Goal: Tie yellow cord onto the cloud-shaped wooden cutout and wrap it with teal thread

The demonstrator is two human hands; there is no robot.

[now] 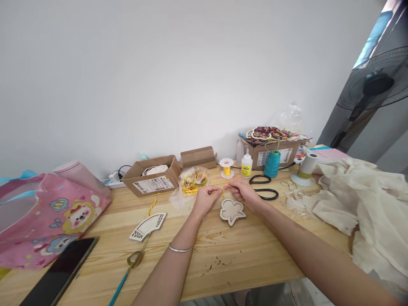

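Observation:
Between my two hands runs a yellow cord [223, 194], fixed to the top of a flower-shaped wooden pendant [232, 211] that rests on the table. My left hand [207, 199] pinches one part of the cord with thumb and finger. On the other side, my right hand [242, 193] pinches another part, just above the pendant. Beside the right hand lie scissors with black handles [267, 194], their blades hidden. Left of my left arm is a fan-shaped wooden pendant [148, 227] with a yellow cord and a tassel with a metallic cap [135, 258] and teal threads.
Behind the hands stand a bag of yellow cords [194, 182], a yellow thread spool [227, 169], a glue bottle [246, 165] and a teal thread cone [272, 164]. Cardboard boxes [153, 174] line the wall. A phone [60, 272] and pink bag [54, 216] lie left, cream cloth [366, 204] right.

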